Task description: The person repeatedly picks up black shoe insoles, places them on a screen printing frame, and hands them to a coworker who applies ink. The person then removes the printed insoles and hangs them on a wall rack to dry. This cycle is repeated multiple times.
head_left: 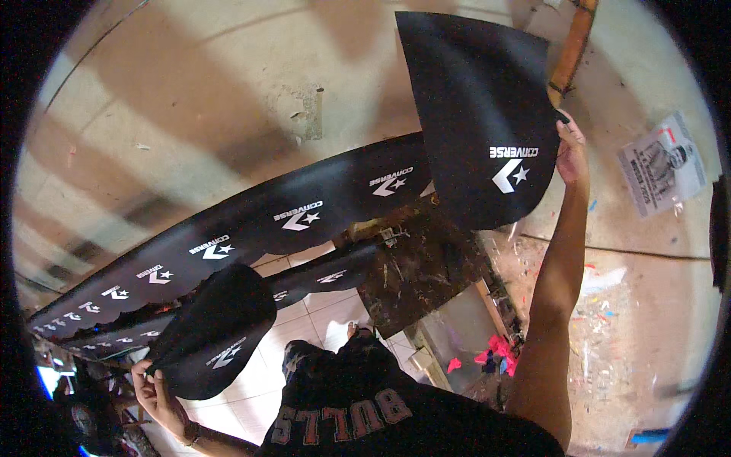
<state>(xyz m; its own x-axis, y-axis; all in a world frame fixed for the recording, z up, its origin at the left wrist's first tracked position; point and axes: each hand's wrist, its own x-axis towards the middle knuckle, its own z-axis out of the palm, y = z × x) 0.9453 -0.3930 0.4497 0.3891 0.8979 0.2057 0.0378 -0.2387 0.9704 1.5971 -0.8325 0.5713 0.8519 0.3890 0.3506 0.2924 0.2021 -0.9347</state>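
My right hand is raised high and pinches the edge of a black printed sheet piece with a white emblem near its lower corner. My left hand is low at the left and grips a second black rounded piece, also with a white emblem. Both pieces hang in the air, apart from each other. Between them runs a long row of black printed pieces lined up across a work surface, each carrying the same white mark.
A dark, stained workbench sits below the raised piece. Pink and red scraps lie near its foot. A printed paper sheet hangs on the pale wall at right. A wooden pole stands at top right. White floor tiles show below.
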